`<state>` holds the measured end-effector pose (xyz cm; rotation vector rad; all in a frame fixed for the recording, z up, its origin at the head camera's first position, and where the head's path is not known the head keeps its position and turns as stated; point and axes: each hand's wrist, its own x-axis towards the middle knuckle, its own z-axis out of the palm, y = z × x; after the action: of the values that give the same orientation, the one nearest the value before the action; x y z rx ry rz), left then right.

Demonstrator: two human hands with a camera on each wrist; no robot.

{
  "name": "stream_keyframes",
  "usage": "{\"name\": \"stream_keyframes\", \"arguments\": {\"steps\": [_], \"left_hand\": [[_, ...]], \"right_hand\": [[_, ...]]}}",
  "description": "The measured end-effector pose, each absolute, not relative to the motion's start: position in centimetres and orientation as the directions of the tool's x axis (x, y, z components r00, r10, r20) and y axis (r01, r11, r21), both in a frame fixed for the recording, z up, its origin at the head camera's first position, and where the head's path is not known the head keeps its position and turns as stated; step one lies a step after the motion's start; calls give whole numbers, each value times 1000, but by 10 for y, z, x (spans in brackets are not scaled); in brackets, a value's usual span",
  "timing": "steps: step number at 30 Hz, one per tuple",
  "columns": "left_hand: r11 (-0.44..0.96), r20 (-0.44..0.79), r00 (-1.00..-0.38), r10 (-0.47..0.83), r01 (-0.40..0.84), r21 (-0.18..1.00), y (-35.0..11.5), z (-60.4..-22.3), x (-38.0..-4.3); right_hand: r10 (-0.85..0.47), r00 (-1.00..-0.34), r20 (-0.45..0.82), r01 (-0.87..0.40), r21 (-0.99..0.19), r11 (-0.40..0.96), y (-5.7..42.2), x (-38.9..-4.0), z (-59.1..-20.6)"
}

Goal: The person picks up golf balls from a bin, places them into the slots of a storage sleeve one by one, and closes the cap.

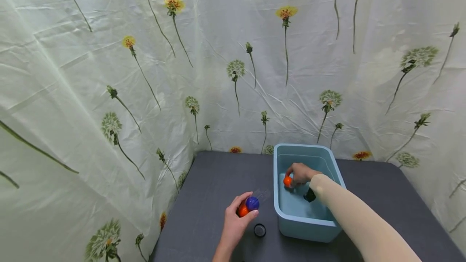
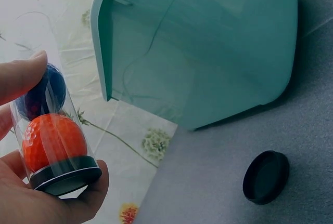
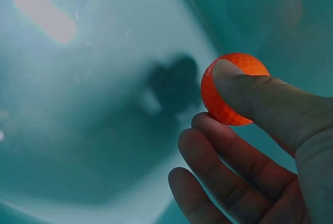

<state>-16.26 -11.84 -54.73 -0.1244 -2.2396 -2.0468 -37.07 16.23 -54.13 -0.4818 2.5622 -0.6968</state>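
In the left wrist view my left hand (image 2: 47,198) grips a clear tube (image 2: 34,37) with a black end at its bottom. Inside the tube a blue golf ball (image 2: 54,89) sits on top of an orange golf ball (image 2: 54,140). The tube's upper end leans toward the bin in the head view. My right hand (image 1: 301,174) reaches down into a light blue bin (image 1: 307,217) and pinches another orange golf ball (image 3: 214,98) by the bin's inner wall. Its three outer fingers are spread below the ball.
On the dark grey tabletop (image 1: 225,173) a round black cap (image 1: 259,230) lies left of the bin. A small black object (image 1: 310,195) shows beneath my right wrist. Behind the table hangs a pale curtain (image 1: 218,51) printed with dandelions.
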Motion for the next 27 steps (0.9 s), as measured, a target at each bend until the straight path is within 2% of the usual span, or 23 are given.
{"name": "stream_keyframes", "arguments": {"steps": [10,17,27], "left_hand": [[87,133,-991,-9,132,987,-115,-550,-158],[88,136,-991,-5,135,987,-112,-549,-157],[95,139,-990,0,138,986,-108,-548,-156]], "right_hand": [[-476,-842,-255,-315,-484,817,168,-362,-522],[-550,-815,-183,-440,-421,793,167,-351,-498],[-580,-801,-148,-492,-390,779,168,-322,-468]]}}
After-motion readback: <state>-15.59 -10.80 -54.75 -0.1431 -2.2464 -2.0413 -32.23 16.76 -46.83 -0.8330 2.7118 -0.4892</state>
